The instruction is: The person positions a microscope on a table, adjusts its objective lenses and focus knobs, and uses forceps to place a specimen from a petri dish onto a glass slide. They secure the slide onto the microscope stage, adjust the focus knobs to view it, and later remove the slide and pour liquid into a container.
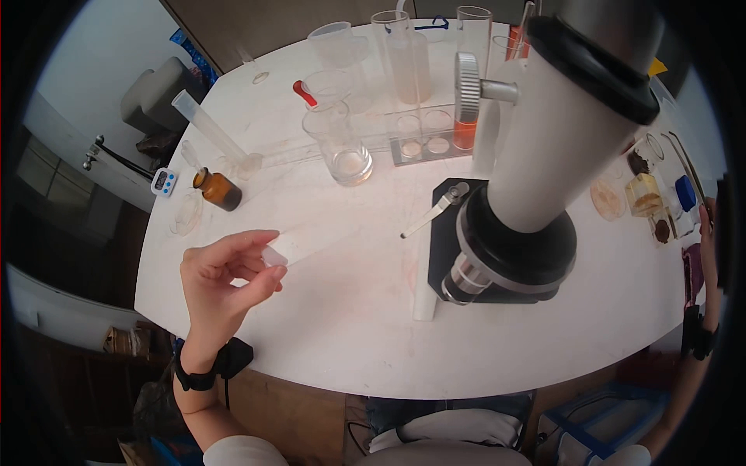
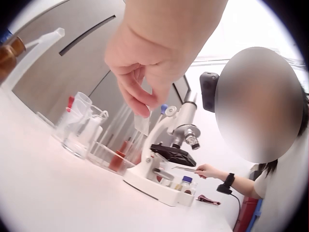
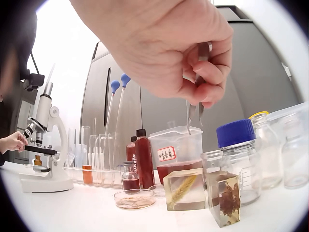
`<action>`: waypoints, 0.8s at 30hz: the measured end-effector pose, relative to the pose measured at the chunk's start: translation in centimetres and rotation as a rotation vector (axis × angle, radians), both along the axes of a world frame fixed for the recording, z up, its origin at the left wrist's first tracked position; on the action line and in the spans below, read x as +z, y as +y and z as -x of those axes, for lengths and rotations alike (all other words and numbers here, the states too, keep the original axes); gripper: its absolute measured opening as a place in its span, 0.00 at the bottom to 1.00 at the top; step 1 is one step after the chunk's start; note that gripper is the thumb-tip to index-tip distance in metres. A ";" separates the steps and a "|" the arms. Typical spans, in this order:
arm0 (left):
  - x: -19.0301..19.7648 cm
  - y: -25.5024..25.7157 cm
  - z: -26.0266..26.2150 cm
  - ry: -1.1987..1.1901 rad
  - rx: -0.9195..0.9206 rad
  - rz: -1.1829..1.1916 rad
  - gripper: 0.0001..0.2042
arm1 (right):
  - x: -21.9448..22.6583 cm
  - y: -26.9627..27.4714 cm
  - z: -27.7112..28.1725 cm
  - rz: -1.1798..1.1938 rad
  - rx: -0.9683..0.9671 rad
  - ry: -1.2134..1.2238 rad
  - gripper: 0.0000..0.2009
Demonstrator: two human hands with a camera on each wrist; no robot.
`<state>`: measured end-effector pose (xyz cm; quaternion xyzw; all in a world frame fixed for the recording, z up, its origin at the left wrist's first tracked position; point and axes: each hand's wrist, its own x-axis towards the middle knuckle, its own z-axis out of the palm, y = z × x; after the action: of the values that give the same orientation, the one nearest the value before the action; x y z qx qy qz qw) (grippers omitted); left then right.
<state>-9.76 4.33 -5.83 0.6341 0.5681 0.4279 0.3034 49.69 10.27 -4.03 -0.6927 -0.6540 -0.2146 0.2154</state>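
Observation:
My left hand (image 1: 229,276) pinches a microscope slide (image 1: 276,255) by its whitish end, thumb and fingertips meeting on it above the table. The slide's clear part stretches to the right and is faint. In the left wrist view the slide (image 2: 142,124) hangs down from the fingertips. A white microscope (image 1: 536,147) with a black stage stands to the right of that hand. At the far right, my right hand (image 3: 169,53) grips metal tweezers (image 3: 199,87), tips pointing down. Below the tips are a plastic tub (image 3: 176,145) of red liquid and clear specimen blocks (image 3: 185,193).
A glass beaker (image 1: 350,165), a brown bottle (image 1: 217,190) and a small timer (image 1: 163,182) stand beyond my left hand. A rack (image 1: 427,147) with tall tubes is behind. A blue-capped bottle (image 3: 236,135) and a petri dish (image 3: 134,199) sit near the specimen blocks.

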 end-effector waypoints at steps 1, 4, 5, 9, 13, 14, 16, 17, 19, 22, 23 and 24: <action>-0.4 0.4 0.8 0.047 0.053 -0.027 0.13 | 2.5 -1.3 4.7 0.181 -0.092 -0.085 0.10; -2.1 2.5 3.0 0.116 0.083 0.037 0.11 | 2.3 -1.1 4.8 0.112 0.001 -0.068 0.09; -2.6 3.2 3.5 0.146 0.080 0.078 0.11 | 2.3 -1.1 4.8 0.098 -0.001 -0.087 0.09; -3.5 5.0 4.3 0.155 -0.010 0.183 0.10 | 2.6 -1.2 5.6 0.125 -0.042 -0.080 0.09; -3.7 6.0 4.5 0.358 -0.129 0.100 0.09 | 2.6 -1.3 5.4 0.116 -0.025 -0.093 0.09; -3.7 6.2 4.5 0.439 -0.172 0.039 0.09 | 2.7 -1.3 5.5 0.116 -0.021 -0.070 0.09; -3.7 6.3 4.5 0.478 -0.177 0.015 0.10 | 2.8 -1.3 5.7 0.119 -0.014 -0.059 0.09; -3.7 6.3 4.5 0.520 -0.182 -0.011 0.10 | 2.8 -1.3 5.8 0.118 -0.008 -0.045 0.09; -3.9 6.3 4.8 0.528 -0.172 0.007 0.11 | 2.7 -1.2 5.8 0.131 -0.020 -0.058 0.09; -3.9 6.3 4.9 0.552 -0.163 0.027 0.12 | 2.5 -1.0 5.5 0.135 -0.025 -0.084 0.09; -3.8 6.3 4.9 0.568 -0.163 0.031 0.12 | 2.4 -1.0 5.5 0.128 -0.018 -0.097 0.09; -3.8 6.3 4.9 0.568 -0.164 0.032 0.12 | 2.4 -0.9 5.5 0.129 -0.018 -0.096 0.09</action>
<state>-14.68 10.60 -9.60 0.7674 0.5839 0.1983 0.1757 44.21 9.34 -1.65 -0.6998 -0.6699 -0.2070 0.1367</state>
